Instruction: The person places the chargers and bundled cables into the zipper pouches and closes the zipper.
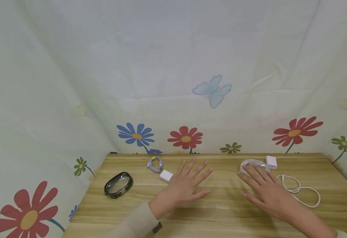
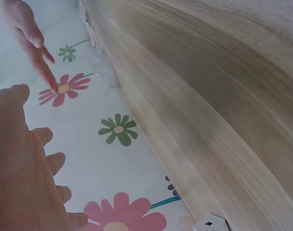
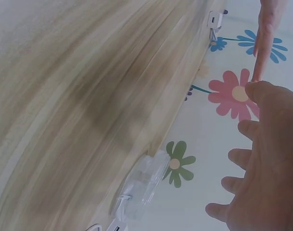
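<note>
My left hand [image 1: 186, 185] is held palm down over the table with its fingers straight and spread. Just past it lies a white charger plug [image 1: 166, 176], partly covered by the hand in the head view. A coiled lavender cable [image 1: 155, 170] with a yellow tie lies behind that plug. My right hand [image 1: 268, 195], likewise flat and spread, hovers near a clear plastic pouch [image 3: 144, 185], overlapping it in the head view. Beside the pouch sits a second white charger plug [image 1: 271, 162]. A loose white cable [image 1: 299, 188] lies to the right of this hand. Neither hand holds anything.
A clear pouch with a black rim [image 1: 118, 185] lies at the left of the wood-grain table [image 1: 221, 215]. Behind and beside the table hangs a pale curtain [image 1: 161, 82] printed with flowers and a butterfly.
</note>
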Demonstrator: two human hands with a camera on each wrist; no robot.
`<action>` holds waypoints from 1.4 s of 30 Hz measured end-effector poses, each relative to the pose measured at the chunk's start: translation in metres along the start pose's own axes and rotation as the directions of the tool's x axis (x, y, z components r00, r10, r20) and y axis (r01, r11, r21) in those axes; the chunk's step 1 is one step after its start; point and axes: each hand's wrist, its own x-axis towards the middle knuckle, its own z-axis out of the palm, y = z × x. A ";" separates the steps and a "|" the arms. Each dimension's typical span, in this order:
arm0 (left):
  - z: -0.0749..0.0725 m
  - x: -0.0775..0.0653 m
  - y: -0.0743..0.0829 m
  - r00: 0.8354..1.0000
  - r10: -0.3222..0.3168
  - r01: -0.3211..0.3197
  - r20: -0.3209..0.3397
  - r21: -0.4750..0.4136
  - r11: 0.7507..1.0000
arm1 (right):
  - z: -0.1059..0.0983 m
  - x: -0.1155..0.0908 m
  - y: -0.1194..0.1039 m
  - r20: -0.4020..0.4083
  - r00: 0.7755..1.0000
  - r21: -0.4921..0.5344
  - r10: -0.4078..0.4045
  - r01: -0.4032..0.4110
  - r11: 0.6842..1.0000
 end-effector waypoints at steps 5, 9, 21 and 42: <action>0.002 -0.001 0.001 1.000 0.003 -0.003 0.010 0.008 1.000 | -0.001 -0.003 0.002 -0.025 1.000 0.001 -0.003 0.003 1.000; 0.003 -0.001 0.002 1.000 0.010 -0.010 0.018 -0.001 1.000 | -0.002 -0.007 0.005 -0.025 1.000 -0.006 0.009 -0.009 1.000; 0.009 0.002 0.008 0.999 0.029 -0.027 0.033 -0.058 0.998 | -0.005 -0.016 0.011 0.023 0.997 0.037 0.079 -0.080 0.996; 0.015 0.002 0.019 0.996 0.075 -0.071 0.052 -0.088 0.994 | -0.002 -0.037 0.030 -0.030 0.996 -0.028 0.088 -0.089 0.996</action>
